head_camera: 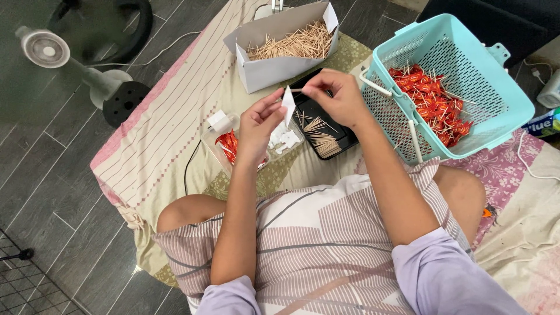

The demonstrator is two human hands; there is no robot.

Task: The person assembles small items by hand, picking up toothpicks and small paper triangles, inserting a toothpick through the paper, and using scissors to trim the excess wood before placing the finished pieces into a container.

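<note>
Centre of frame: left hand point(256, 125) pinching a small white paper slip point(289, 105) upright; right hand point(338, 96) just beside, gripping a toothpick point(296, 90) lying level, tip touching the slip's top.

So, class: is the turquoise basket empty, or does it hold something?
Not empty. The turquoise basket holds a heap of red pieces on sticks across its perforated bottom.

Home floor: blanket point(175, 116), fan point(46, 49)
</note>
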